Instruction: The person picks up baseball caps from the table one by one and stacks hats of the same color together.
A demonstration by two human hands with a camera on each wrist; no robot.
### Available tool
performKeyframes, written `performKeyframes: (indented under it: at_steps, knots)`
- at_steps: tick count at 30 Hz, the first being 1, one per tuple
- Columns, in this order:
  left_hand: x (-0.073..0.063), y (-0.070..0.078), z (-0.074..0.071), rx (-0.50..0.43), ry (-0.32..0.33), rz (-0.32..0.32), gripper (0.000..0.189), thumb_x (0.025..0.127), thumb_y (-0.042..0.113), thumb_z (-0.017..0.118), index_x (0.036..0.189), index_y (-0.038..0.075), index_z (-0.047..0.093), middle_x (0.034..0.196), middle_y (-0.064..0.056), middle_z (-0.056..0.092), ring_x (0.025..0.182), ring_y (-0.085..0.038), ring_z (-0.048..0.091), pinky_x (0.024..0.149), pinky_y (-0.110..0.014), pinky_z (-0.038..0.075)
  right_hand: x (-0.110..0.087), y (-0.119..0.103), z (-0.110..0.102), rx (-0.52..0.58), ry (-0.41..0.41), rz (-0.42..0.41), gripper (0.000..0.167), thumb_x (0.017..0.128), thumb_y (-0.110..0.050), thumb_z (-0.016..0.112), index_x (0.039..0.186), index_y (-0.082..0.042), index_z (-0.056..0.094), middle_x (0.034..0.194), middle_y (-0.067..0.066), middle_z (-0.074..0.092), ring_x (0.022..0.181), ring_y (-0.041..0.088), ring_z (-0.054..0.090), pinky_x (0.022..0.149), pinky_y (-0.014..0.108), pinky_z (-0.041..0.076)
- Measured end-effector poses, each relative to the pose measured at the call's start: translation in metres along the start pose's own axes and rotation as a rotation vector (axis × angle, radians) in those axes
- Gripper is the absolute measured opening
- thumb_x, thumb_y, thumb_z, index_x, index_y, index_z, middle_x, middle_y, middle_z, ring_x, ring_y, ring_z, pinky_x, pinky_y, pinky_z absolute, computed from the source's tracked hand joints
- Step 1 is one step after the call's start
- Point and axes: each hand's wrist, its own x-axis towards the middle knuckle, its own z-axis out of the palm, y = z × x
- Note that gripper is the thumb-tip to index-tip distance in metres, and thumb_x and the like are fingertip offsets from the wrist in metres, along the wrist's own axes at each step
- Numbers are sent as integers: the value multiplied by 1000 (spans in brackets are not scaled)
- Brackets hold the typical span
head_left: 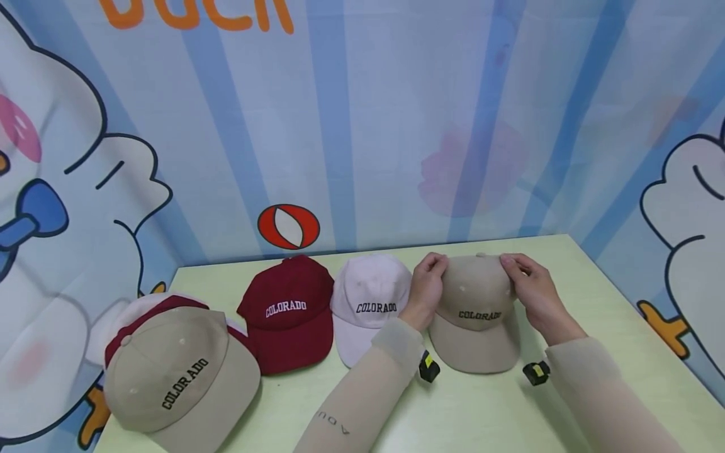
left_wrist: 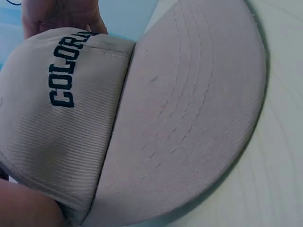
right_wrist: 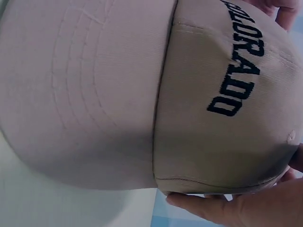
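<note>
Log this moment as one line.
left hand: holds beige cap, left side | right hand: holds its right side | beside it: white cap, then maroon cap | far left: stacked caps

Free table (head_left: 481, 412) before the beige cap (head_left: 474, 296), between both sleeves (head_left: 600, 390), white cap (head_left: 368, 286) close at left.

A pale green table (head_left: 603, 296) is backed by blue-striped cloth (head_left: 374, 126), on which white cartoon figures (head_left: 73, 251), orange letters (head_left: 228, 24) and a red oval (head_left: 289, 226) are printed
</note>
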Motion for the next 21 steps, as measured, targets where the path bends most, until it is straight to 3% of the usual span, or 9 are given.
performKeyframes:
  at_steps: [5, 10, 12, 15, 18, 21]
  knots:
    - [2, -1, 0, 67, 63, -60, 23, 109, 30, 50, 107, 18, 68, 101, 7, 62, 98, -10, 56, 97, -35, 47, 11, 1, 7, 8, 0, 38, 44, 108, -50, 46, 131, -14, 61, 131, 3, 55, 109, 7, 53, 95, 33, 44]
    - [0, -1, -1, 127, 67, -66, 22, 109, 31, 49, 115, 19, 66, 109, 5, 63, 102, -11, 56, 103, -39, 48, 18, 1, 11, 35, -14, 71, 38, 110, -46, 44, 125, -16, 61, 129, 1, 55, 110, 9, 52, 100, 35, 43]
    - [-1, -1, -2, 133, 60, -52, 23, 109, 32, 49, 120, 21, 66, 113, 5, 64, 105, -12, 58, 106, -39, 48, 19, 2, 12, 45, -19, 81, 39, 110, -46, 43, 127, -16, 60, 134, 4, 55, 113, 11, 53, 101, 37, 43]
    - [-4, -1, -3, 139, 41, -20, 27, 109, 32, 49, 128, 23, 66, 123, 5, 66, 117, -14, 61, 111, -40, 47, 21, 4, 13, 65, -33, 85, 48, 111, -47, 40, 141, -13, 56, 149, 13, 50, 130, 23, 52, 108, 46, 43]
    - [-8, 1, -7, 174, 13, 15, 32, 110, 32, 47, 137, 24, 62, 140, 3, 63, 135, -17, 56, 118, -39, 43, 21, 5, 13, 77, -54, 90, 58, 111, -48, 39, 158, -14, 41, 166, 17, 34, 151, 34, 37, 121, 56, 33]
    - [-17, 6, -15, 239, -14, 61, 38, 110, 32, 45, 145, 23, 57, 154, 1, 54, 149, -20, 44, 124, -41, 35, 18, 6, 12, 63, -61, 88, 66, 110, -51, 39, 165, -17, 26, 171, 19, 22, 158, 39, 23, 126, 62, 23]
